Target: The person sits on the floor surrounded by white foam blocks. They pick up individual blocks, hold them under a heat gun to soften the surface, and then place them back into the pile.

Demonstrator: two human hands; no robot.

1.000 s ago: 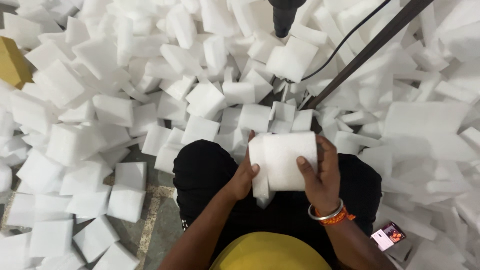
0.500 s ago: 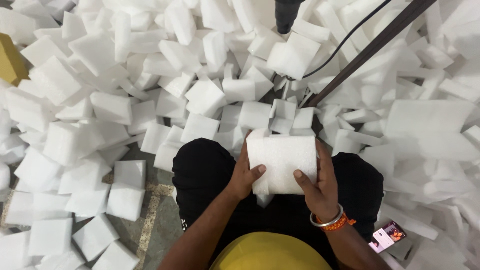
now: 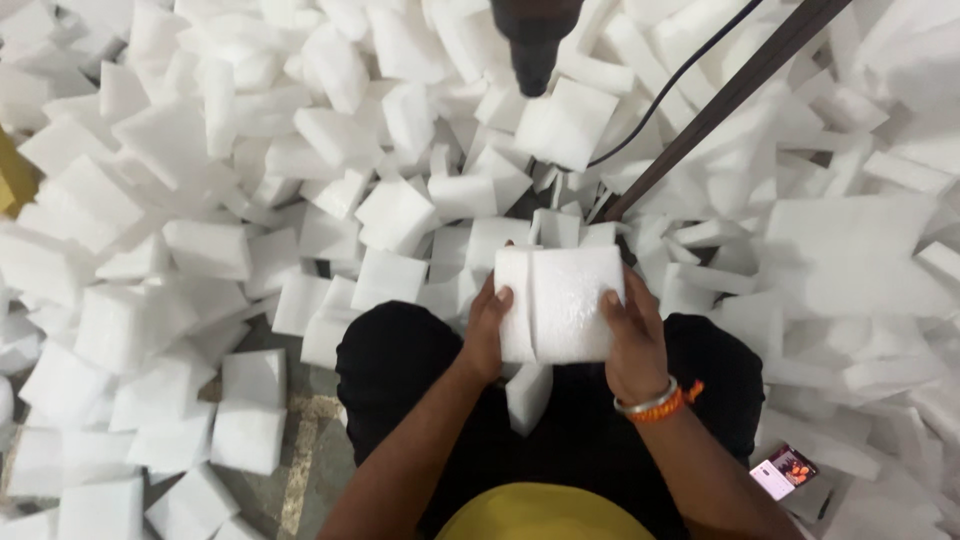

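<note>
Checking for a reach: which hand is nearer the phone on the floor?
Right. The right hand grips the foam block up and left of the phone; the left hand holds the block's far side, farther away.

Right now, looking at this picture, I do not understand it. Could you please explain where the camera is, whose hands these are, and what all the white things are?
The camera sits on a person's head and looks down, so you see that person's own arms, black trousers and yellow shirt from above. There is no machine. The left hand and the right hand hold one white foam block between them, above the lap; their grip is on its two sides. Another foam piece lies on the lap below. All around, many white foam pieces lie in a loose heap on the floor. A dark rod and a black cable run across the upper right. A dark tool shows at the top edge. A phone lies at the lower right.
</note>
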